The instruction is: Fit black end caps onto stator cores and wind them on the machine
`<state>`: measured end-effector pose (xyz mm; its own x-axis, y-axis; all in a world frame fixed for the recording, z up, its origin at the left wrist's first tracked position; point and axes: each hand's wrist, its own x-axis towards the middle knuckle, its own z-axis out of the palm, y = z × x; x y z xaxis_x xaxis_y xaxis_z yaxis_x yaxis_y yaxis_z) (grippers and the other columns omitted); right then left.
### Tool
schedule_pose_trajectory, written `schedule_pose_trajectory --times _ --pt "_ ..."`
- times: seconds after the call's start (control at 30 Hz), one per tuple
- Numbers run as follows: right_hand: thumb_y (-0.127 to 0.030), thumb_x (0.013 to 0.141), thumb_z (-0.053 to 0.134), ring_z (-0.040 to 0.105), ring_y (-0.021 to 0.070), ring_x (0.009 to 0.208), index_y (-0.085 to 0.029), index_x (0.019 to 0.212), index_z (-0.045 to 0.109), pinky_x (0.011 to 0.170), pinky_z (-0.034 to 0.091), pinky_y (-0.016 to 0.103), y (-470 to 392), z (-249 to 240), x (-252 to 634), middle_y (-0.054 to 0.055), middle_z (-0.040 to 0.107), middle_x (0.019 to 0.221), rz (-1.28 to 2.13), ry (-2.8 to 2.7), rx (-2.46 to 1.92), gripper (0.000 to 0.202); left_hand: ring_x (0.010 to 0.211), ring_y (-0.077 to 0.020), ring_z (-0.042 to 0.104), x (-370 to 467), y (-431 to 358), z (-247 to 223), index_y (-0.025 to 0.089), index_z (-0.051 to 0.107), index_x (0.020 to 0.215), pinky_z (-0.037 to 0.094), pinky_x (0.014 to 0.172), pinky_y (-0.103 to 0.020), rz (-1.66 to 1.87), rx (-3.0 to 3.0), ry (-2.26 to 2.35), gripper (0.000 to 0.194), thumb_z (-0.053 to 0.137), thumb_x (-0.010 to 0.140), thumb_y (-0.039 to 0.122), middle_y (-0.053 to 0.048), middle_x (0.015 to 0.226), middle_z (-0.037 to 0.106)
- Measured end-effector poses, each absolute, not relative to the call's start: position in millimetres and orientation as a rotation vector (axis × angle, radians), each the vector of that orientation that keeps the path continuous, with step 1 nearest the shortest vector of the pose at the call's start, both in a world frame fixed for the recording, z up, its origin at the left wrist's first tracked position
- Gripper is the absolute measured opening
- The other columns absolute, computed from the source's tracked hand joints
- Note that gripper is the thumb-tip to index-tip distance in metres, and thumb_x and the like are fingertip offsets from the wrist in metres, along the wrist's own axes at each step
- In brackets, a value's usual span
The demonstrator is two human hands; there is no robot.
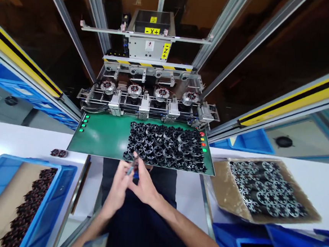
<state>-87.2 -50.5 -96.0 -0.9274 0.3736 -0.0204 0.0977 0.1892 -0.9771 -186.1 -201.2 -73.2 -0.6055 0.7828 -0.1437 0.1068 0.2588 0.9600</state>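
Hands, two: left hand (117, 188), fingers curled nearly closed about one small blurred part (132, 168); right hand (145, 184), partly open, fingertips at the same part, grip of its own impossible to tell. Just beyond both hands: black rings (165, 146), several crowded rows on green tabletop (102, 135), too dense to count. Left of left hand: one blue bin (58, 198) of dark parts (28, 211); two loose pieces (59, 153) behind it. Right of right hand: one cardboard box (219, 186), metallic rings (269, 190) in rows. Farther ahead: four round assemblies (161, 95).
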Motion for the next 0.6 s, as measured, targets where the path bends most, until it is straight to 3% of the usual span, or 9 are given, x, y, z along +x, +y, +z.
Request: schedule_pose_trajectory --times 0.1,0.17,0.23,0.3,0.37,0.43,0.5,0.6 --pt "-0.054 0.105 0.088 0.076 0.0371 0.148 -0.021 0.192 0.036 0.131 0.066 0.054 -53.3 -97.0 -71.4 0.020 0.071 0.169 1.812 -2.273 -0.506 0.107 0.090 -0.0312 0.068 -168.4 -193.0 -86.1 0.035 0.065 0.133 0.064 0.086 -0.051 1.406 0.842 1.886 0.072 0.038 0.111 0.099 -0.010 0.103 0.066" --pt "-0.038 0.104 0.080 0.079 0.0313 0.129 -0.021 0.187 0.043 0.118 0.071 0.048 -48.9 -98.5 -51.4 0.019 0.073 0.162 1.789 -2.301 -0.568 0.092 0.086 -0.0318 0.069 -183.9 -206.1 -93.8 0.035 0.072 0.124 0.064 0.086 -0.052 1.322 0.850 1.952 0.074 0.052 0.103 0.104 -0.009 0.099 0.068" --pt "-0.024 0.101 0.070 0.079 0.0276 0.119 -0.023 0.178 0.056 0.112 0.072 0.044 -40.1 -100.4 -28.7 0.016 0.076 0.153 1.768 -2.327 -0.625 0.078 0.089 -0.0341 0.072 -215.7 -230.7 -104.2 0.035 0.077 0.114 0.066 0.093 -0.056 1.159 0.784 2.126 0.061 0.067 0.100 0.094 -0.010 0.099 0.072" --pt "-0.018 0.096 0.064 0.078 0.0280 0.123 -0.024 0.169 0.067 0.118 0.070 0.045 -31.1 -103.5 -7.4 0.013 0.079 0.145 1.755 -2.340 -0.660 0.074 0.099 -0.0382 0.077 -255.6 -258.0 -118.2 0.035 0.079 0.114 0.067 0.106 -0.062 0.946 0.631 2.362 0.045 0.067 0.104 0.077 -0.013 0.109 0.077" --pt "-0.017 0.094 0.060 0.078 0.0287 0.129 -0.024 0.165 0.074 0.125 0.067 0.047 -26.3 -108.2 9.6 0.011 0.081 0.139 1.746 -2.330 -0.687 0.073 0.124 -0.0451 0.080 -295.9 -279.1 -133.9 0.030 0.080 0.125 0.064 0.125 -0.067 0.723 0.493 2.546 0.041 0.067 0.102 0.062 -0.018 0.126 0.079" --pt "-0.018 0.095 0.057 0.080 0.0264 0.117 -0.024 0.163 0.077 0.121 0.068 0.045 -27.2 -113.3 21.7 0.009 0.082 0.125 1.739 -2.298 -0.715 0.071 0.145 -0.0473 0.075 -331.6 -289.3 -148.7 0.019 0.079 0.139 0.058 0.137 -0.068 0.518 0.410 2.667 0.045 0.069 0.105 0.047 -0.025 0.143 0.078" --pt "-0.021 0.098 0.057 0.079 0.0233 0.100 -0.024 0.160 0.081 0.108 0.071 0.040 -30.4 -117.8 31.0 0.006 0.082 0.112 1.718 -2.250 -0.743 0.066 0.155 -0.0441 0.072 -361.2 -287.5 -160.9 0.012 0.077 0.148 0.057 0.139 -0.067 0.344 0.387 2.743 0.044 0.073 0.112 0.037 -0.026 0.154 0.076" --pt "-0.033 0.103 0.066 0.076 0.0235 0.088 -0.023 0.148 0.085 0.091 0.069 0.038 -22.6 -123.2 48.0 0.005 0.080 0.101 1.581 -2.125 -0.851 0.050 0.152 -0.0371 0.074 -394.7 -266.1 -173.6 0.016 0.078 0.151 0.063 0.132 -0.064 0.168 0.473 2.803 0.042 0.084 0.117 0.039 -0.018 0.161 0.076"
